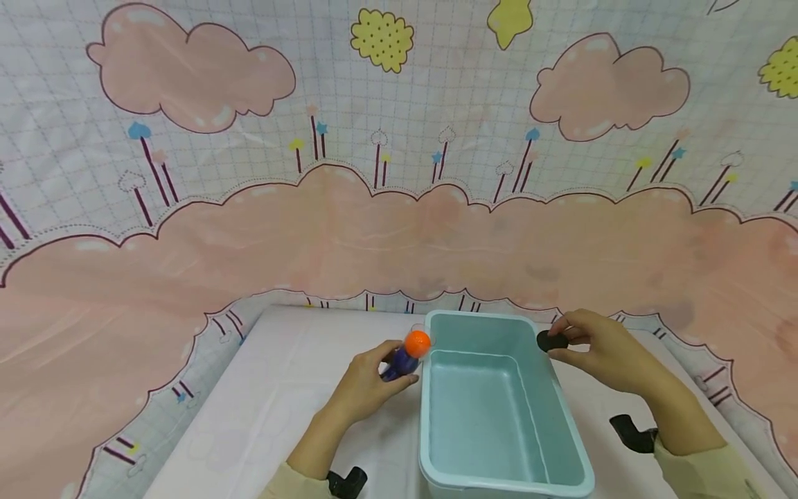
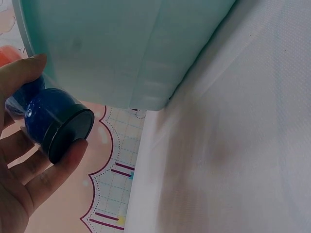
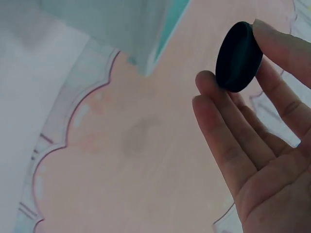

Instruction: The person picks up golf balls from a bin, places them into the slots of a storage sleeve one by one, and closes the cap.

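Note:
My left hand (image 1: 361, 388) grips a clear tube of balls (image 2: 58, 114) beside the left rim of a pale teal plastic bin (image 1: 480, 416). An orange ball (image 1: 417, 344) shows at the tube's upper end, with dark blue balls (image 2: 36, 109) below it. A dark round base (image 2: 70, 133) closes the lower end, where a fingertip rests. Over the bin's far right rim, my right hand (image 1: 605, 353) pinches a round black cap (image 3: 239, 57) between thumb and fingers. In the right wrist view the cap is tilted on edge, its shallow hollow side partly showing.
The bin stands on a white-covered table (image 1: 280, 388). Behind and around the table hangs a cloth printed with pink clouds (image 1: 199, 76). Black wrist mounts (image 1: 632, 433) show at both sleeves.

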`<state>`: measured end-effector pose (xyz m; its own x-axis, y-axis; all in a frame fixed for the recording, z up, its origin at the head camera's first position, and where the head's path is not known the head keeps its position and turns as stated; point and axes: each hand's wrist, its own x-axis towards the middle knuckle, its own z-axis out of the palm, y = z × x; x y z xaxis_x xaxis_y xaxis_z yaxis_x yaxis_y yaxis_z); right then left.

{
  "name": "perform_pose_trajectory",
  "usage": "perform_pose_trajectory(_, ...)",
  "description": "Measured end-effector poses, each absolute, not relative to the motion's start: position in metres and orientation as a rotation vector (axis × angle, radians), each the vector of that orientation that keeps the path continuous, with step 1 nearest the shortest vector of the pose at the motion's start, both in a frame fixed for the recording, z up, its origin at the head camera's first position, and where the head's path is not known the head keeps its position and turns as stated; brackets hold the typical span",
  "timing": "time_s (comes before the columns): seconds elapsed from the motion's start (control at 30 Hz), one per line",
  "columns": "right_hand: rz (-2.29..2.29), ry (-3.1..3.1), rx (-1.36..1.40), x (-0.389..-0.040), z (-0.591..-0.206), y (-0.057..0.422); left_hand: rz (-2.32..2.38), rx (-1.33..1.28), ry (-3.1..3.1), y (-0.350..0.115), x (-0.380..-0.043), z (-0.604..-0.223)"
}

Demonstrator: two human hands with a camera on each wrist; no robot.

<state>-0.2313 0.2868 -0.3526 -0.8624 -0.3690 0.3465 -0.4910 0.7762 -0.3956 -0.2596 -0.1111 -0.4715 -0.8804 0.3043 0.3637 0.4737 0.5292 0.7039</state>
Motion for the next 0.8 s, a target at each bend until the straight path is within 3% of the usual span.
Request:
perform_pose_trajectory(0.4,0.725,-2.724,1.002,-0.240,-0.331,0.244,-1.300,-0.678,-2.569,-0.114,-0.259,-0.472)
perform_pose_trajectory(0.8,0.716,-2.845,1.084,-0.255,-0.319,0.198,-1.316,-0.669,-2.584,-0.113,-0.257,-0.470)
